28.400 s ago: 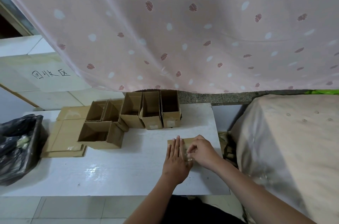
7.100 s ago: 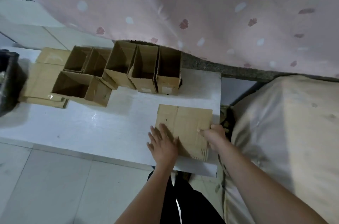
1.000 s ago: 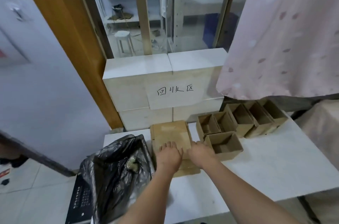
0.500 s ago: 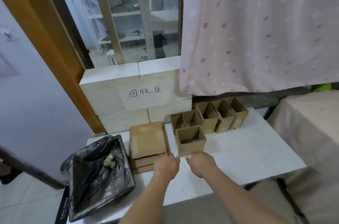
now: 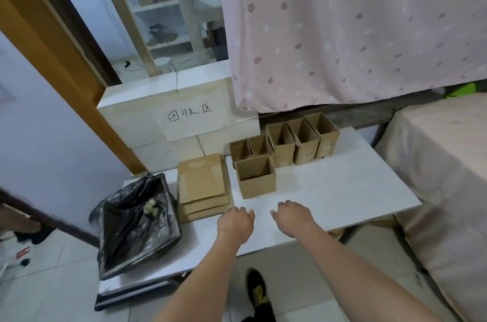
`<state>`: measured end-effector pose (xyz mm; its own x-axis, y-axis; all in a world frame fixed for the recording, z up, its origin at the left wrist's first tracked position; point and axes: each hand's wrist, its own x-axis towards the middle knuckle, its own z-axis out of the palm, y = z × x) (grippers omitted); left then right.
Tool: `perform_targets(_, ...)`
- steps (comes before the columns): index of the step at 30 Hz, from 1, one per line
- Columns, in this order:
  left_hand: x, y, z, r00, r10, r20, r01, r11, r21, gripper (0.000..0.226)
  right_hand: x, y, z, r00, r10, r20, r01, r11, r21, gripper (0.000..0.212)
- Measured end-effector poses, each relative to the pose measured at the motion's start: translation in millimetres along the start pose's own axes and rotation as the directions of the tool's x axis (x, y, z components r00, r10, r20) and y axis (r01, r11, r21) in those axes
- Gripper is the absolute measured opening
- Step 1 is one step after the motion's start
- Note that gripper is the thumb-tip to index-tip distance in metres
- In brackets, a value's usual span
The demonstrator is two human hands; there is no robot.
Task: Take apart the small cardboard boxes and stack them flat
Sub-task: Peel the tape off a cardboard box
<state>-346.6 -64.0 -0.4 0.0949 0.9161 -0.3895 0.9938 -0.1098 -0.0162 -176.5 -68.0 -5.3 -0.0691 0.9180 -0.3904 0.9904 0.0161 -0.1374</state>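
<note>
1. Hovering over the near edge of the white rectangular surface point(image 5: 329, 190), seen from the head camera, both bare hands hold nothing: the left hand point(image 5: 235, 221) has its grip loosely curled and empty, just beside the near end of the flattened stack, and the right hand point(image 5: 291, 217) hangs the same way, fingers slack, a little apart from it.
2. The stack of flattened brown cardboard sheets point(image 5: 203, 186) lies towards the left edge of the surface, layers stepped at the near end.
3. Just right of the stack stands an open-topped small brown cardboard box point(image 5: 256, 179), upright, nearest the hands.
4. Behind it, along the far edge, a row of five open brown cardboard boxes point(image 5: 287, 143) stands side by side, touching; the two at the left are shorter.
5. A black plastic rubbish bag point(image 5: 137, 224) sits at the left end, open, with a pale scrap inside.
6. Behind the surface a pale block wall carries a white paper sign with handwritten characters point(image 5: 191, 117); a pink patterned curtain point(image 5: 355, 31) hangs to the right.
</note>
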Motion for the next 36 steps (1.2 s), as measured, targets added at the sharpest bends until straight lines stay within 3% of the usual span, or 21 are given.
perform_targets(9, 58.3, -11.9, -26.2, 0.998, -0.063, -0.024, 0.062, 0.998, -0.03, 0.054, 65.7, 24.0, -34.3, 0.999, -0.025, -0.029, 0.024, 1.0, -0.013, 0.048)
perform_targets(13, 91.5, -18.5, -37.8, 0.997, -0.075, -0.028, 0.074, 0.997, -0.022, 0.038, 106.5, 27.2, -54.6, 0.999, -0.033, -0.027, 0.033, 0.999, 0.0, 0.045)
perform_targets(18, 128.1, -24.1, -38.6, 0.992, -0.118, 0.039, 0.121, 0.989, -0.089, 0.03, 155.8, 24.7, -68.1, 0.999, -0.025, 0.039, 0.024, 1.0, 0.021, 0.027)
perform_targets(22, 166.2, -26.9, -35.5, 0.989, -0.104, 0.104, 0.119, 0.981, -0.153, 0.034, 190.3, 25.1, -66.6, 0.995, 0.017, 0.094, -0.021, 0.999, 0.042, 0.022)
perform_targets(26, 191.5, -24.3, -24.0, 0.973, -0.185, 0.14, 0.217, 0.936, -0.277, 0.05, 214.4, 29.8, -58.3, 0.985, 0.07, 0.155, -0.085, 0.992, 0.09, 0.019)
perform_targets(30, 211.6, -24.1, -9.6, 0.965, -0.205, 0.166, 0.25, 0.911, -0.328, 0.052, 230.7, 32.0, -49.5, 0.978, 0.058, 0.199, -0.08, 0.991, 0.106, 0.02)
perform_targets(36, 231.4, -14.8, 1.4, 0.953, -0.233, 0.193, 0.289, 0.89, -0.352, 0.025, 249.8, 37.0, -44.9, 0.971, 0.037, 0.234, -0.08, 0.981, 0.177, 0.019)
